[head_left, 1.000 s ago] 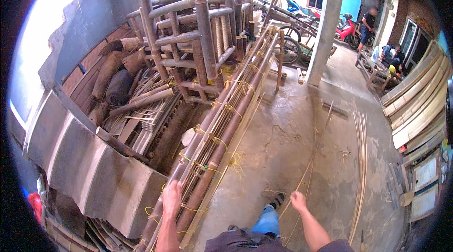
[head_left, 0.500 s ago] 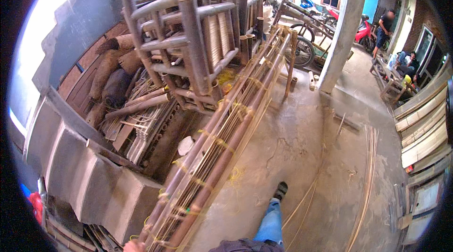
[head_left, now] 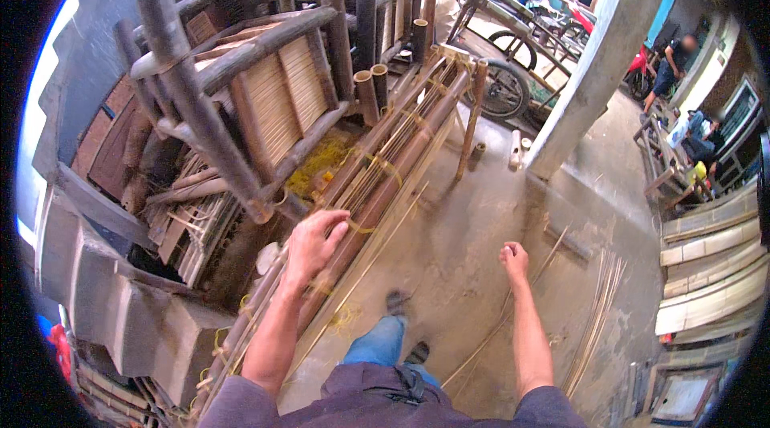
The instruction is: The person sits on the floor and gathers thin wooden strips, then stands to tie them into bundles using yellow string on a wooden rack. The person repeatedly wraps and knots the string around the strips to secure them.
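A long bamboo rack (head_left: 361,211) runs diagonally from lower left to upper centre, its poles tied with yellow cord and thin strips lying along it. Over it, my left hand (head_left: 314,247) hovers with fingers bent and the thumb apart, holding nothing I can see. I cannot tell whether it touches the poles. Away from the rack, my right hand (head_left: 514,260) hangs above the floor with its fingers curled in, and nothing shows in it.
Dark bamboo chairs (head_left: 273,83) are stacked left of the rack. A concrete pillar (head_left: 589,67) stands ahead right, with a bicycle wheel (head_left: 501,89) behind it. Thin strips (head_left: 597,308) lie on the floor. Two people (head_left: 672,67) are at far right near a bench.
I have stepped forward along the rack, and the chairs appear nearer. Both forearms have come into view; earlier only part of my left hand showed at the lower edge.
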Demonstrator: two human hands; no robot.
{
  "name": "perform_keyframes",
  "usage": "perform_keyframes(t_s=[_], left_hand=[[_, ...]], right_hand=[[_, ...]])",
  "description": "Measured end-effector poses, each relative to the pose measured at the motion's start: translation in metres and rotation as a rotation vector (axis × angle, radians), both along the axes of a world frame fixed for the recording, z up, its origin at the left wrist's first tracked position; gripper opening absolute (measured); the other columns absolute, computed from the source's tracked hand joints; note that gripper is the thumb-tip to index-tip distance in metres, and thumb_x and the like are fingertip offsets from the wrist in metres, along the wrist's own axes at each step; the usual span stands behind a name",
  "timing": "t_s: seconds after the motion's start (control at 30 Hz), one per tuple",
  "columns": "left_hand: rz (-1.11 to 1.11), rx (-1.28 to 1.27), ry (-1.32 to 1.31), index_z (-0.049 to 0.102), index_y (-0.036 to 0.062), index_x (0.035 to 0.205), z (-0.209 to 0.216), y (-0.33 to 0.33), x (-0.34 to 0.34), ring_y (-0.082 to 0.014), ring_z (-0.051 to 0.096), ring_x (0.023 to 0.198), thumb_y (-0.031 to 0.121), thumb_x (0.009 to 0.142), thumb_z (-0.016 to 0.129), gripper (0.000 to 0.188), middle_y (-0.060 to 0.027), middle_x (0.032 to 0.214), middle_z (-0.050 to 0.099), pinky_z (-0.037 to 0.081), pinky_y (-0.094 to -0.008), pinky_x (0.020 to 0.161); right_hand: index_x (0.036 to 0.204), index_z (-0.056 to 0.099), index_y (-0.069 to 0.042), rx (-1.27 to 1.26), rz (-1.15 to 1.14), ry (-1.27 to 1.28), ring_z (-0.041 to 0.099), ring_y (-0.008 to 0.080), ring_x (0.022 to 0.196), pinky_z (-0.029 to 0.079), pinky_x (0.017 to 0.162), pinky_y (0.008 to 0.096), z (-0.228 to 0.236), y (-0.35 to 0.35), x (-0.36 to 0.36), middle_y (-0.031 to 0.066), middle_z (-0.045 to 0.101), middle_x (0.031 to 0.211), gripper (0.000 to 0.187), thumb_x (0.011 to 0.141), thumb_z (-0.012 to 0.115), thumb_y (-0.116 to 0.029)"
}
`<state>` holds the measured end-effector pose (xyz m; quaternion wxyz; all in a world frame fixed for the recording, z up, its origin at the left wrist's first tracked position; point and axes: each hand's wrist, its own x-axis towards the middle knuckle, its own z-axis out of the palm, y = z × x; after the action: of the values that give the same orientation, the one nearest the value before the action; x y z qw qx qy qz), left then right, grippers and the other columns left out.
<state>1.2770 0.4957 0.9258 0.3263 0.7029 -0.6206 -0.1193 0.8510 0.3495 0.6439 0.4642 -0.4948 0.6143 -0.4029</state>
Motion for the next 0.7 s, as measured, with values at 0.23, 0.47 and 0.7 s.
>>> perform_keyframes(t_s=[0.23,0.47,0.7], left_hand=[[-0.066,-0.183,0.096,0.066,0.0043,0.101,-0.032,-0.301,0.01,-0.0294,0.064,0.09,0.019,0.085,0.06,0.023,-0.0145,0.098,0.066,0.05,-0.0347,0.079],[0.07,0.173,0.005,0.066,0.003,0.09,-0.14,-0.52,0.039,-0.0358,0.062,0.086,0.024,0.086,0.055,0.024,-0.0195,0.091,0.064,0.049,-0.0431,0.077],[0.133,-0.04,0.051,0.064,0.003,0.086,-0.134,-0.519,-0.012,-0.0345,0.061,0.084,0.016,0.082,0.06,0.014,-0.0167,0.086,0.064,0.048,-0.0412,0.075]], right_hand=[[0.1,0.059,-0.006,0.172,0.084,0.061,0.057,0.0117,0.068,0.048,0.06,0.0268,-0.048,-0.09,-0.018,0.0036,0.062,0.081,0.014,0.091,0.055,-0.015],[0.101,0.058,-0.006,0.753,-0.111,-0.152,0.059,0.0141,0.064,0.049,0.051,0.0286,-0.063,-0.104,-0.055,0.0056,0.062,0.077,0.015,0.087,0.056,-0.009],[0.092,0.059,-0.005,0.804,-0.074,-0.121,0.06,0.0198,0.061,0.049,0.05,0.0333,-0.102,-0.254,-0.079,0.0099,0.061,0.072,0.011,0.083,0.054,-0.009]])
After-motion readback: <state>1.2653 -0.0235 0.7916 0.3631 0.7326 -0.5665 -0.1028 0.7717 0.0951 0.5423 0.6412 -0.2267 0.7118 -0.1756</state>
